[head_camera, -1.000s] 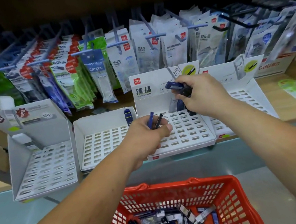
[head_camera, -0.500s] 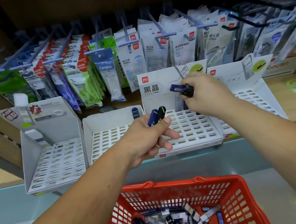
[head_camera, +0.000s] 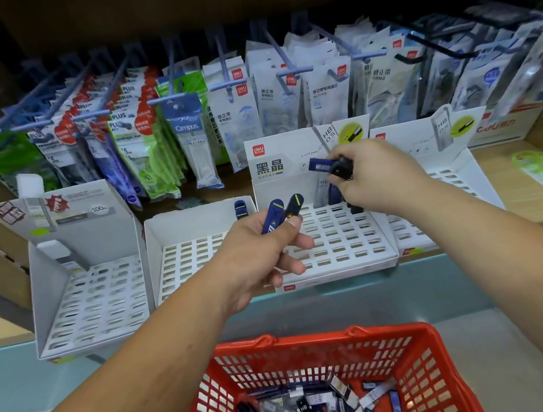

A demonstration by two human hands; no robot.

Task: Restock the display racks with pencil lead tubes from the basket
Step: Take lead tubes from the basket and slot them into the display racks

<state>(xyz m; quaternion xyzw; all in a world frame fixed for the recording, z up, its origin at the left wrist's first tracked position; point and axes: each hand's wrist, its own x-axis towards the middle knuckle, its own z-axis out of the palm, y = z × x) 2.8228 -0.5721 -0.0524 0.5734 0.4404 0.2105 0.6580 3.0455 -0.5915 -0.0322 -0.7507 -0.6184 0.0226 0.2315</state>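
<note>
Slots at the back of the middle rack [head_camera: 337,242] lay beneath the right grip [head_camera: 373,175], in which a blue tube [head_camera: 319,165] and a black tube [head_camera: 341,168] were pinched, long axes crosswise. Two more tubes [head_camera: 281,211] were pinched, tilted upright, in the left grip [head_camera: 262,252], nearer the front; spares [head_camera: 307,408] were seen in the basket [head_camera: 315,342].

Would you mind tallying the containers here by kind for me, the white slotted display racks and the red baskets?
White slotted display racks: 4
Red baskets: 1
Total: 5
</note>
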